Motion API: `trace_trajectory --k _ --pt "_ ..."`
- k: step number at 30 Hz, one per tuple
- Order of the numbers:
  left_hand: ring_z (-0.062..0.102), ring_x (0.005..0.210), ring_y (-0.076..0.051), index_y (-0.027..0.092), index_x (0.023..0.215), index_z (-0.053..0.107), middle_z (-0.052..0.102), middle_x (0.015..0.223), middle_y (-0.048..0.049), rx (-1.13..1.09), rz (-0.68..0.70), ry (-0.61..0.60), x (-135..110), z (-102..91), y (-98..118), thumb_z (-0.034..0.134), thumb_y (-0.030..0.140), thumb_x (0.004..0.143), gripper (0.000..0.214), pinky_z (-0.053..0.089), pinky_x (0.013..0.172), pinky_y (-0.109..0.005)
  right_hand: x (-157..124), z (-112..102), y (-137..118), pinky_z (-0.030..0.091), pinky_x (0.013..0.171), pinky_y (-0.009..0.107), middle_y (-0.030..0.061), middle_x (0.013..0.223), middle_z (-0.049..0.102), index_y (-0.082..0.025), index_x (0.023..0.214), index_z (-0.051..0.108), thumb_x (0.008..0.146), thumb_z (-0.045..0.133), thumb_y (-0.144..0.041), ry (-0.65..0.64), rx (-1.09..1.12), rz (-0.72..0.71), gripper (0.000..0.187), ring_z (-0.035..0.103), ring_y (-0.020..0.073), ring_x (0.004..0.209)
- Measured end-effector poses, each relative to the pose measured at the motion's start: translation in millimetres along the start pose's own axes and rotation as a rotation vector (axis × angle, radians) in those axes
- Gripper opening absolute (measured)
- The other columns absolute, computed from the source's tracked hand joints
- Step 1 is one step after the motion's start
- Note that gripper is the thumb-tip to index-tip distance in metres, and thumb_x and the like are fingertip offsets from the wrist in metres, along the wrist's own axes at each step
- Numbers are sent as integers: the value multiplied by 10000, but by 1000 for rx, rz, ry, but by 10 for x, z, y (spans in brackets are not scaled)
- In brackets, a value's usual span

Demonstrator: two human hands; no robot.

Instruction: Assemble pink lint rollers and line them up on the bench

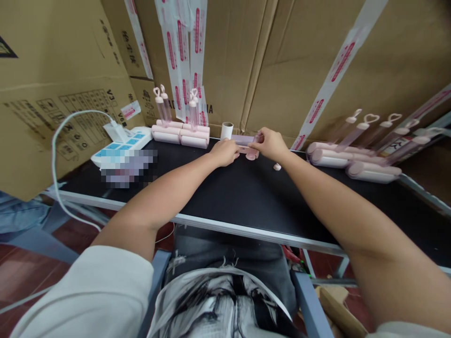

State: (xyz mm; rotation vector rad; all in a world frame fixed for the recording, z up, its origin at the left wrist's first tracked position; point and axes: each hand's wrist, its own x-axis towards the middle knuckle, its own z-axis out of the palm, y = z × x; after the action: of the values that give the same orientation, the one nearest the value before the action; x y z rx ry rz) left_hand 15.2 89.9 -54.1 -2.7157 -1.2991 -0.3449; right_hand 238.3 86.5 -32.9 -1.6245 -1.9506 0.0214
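Observation:
At the back middle of the black table, my left hand [225, 152] has its fingers closed at the left end of a pink lint roller [251, 154] with a translucent part. My right hand [269, 144] pinches the right end of the same roller, thumb and fingertips pressed together. Its middle shows between the hands; both ends are partly hidden by fingers. Just behind my left hand stands a white paper roll [227, 131] with a brown core, upright. A small pink cap-like piece [277, 166] lies on the table below my right wrist.
Pink lint rollers [165, 134] with clear handles and heart loops stand at back left; several more [373, 164] are at right. A white power strip [121, 145] with a plugged cable is left, beside a blurred patch. Cardboard walls [232, 56] rise behind the table [225, 206].

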Motion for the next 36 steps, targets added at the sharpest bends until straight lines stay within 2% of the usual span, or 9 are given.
trace_trajectory --k 6,11,18,20,22,26,30,33,36 --pt "744 1135 -310 209 1205 865 788 1179 -150 -43 2 5 15 11 -18 559 316 1065 353 559 986 -416 -31 -12 -29 563 870 410 131 1028 833 -166 1186 751 860 891 -382 -20 21 4 415 761 288 928" --pt "743 1176 -311 202 1211 865 791 1239 -155 -57 -27 -1 19 31 0 542 313 1073 368 566 996 -416 -122 -229 82 584 923 451 176 1107 842 -147 1319 769 954 792 -476 -26 -74 5 492 786 339 1024" --pt "760 1181 -328 222 1232 851 824 1283 -130 -137 -4 -13 -33 -182 -40 615 272 991 340 566 953 -425 -398 -539 470 573 818 423 100 944 843 -224 976 850 839 821 -350 -379 -315 7 188 780 329 895" --pt "770 1137 -332 210 1190 856 838 1231 -133 -156 -46 17 -55 -279 -60 639 260 958 322 560 912 -423 -474 -515 488 556 809 409 80 888 832 -232 863 832 850 764 -261 -399 -309 -16 74 768 305 861" --pt "771 1117 -322 192 1147 856 844 1203 -134 -169 -81 70 -74 -356 -76 634 221 939 306 551 902 -414 -522 -462 432 538 801 404 71 840 816 -231 789 805 858 720 -210 -373 -283 -49 112 752 290 833" --pt "766 1110 -270 161 1143 831 846 1189 -123 -331 38 161 -68 -359 -75 661 236 959 262 543 946 -377 -520 -332 119 511 766 387 43 828 794 -231 915 802 871 750 -252 -189 -68 -116 72 716 252 792" --pt "757 934 -187 142 1259 753 832 1045 -77 -680 199 156 -21 -182 -48 758 236 909 363 548 861 -298 -417 -185 -249 521 672 337 12 779 755 -227 1012 695 812 857 -285 -40 400 -97 264 687 203 704" --pt "716 808 -155 160 1293 728 790 898 -22 -716 153 230 13 -89 -48 689 157 916 379 508 772 -269 -335 -76 -390 583 654 334 9 794 758 -242 969 631 742 923 -253 -27 721 -24 370 713 197 698" --pt "696 789 -154 157 1172 788 783 862 -20 -626 87 245 53 -93 -59 662 154 937 267 471 753 -276 -288 33 -426 644 690 364 3 757 737 -245 878 601 713 934 -205 -48 901 75 374 738 201 711"
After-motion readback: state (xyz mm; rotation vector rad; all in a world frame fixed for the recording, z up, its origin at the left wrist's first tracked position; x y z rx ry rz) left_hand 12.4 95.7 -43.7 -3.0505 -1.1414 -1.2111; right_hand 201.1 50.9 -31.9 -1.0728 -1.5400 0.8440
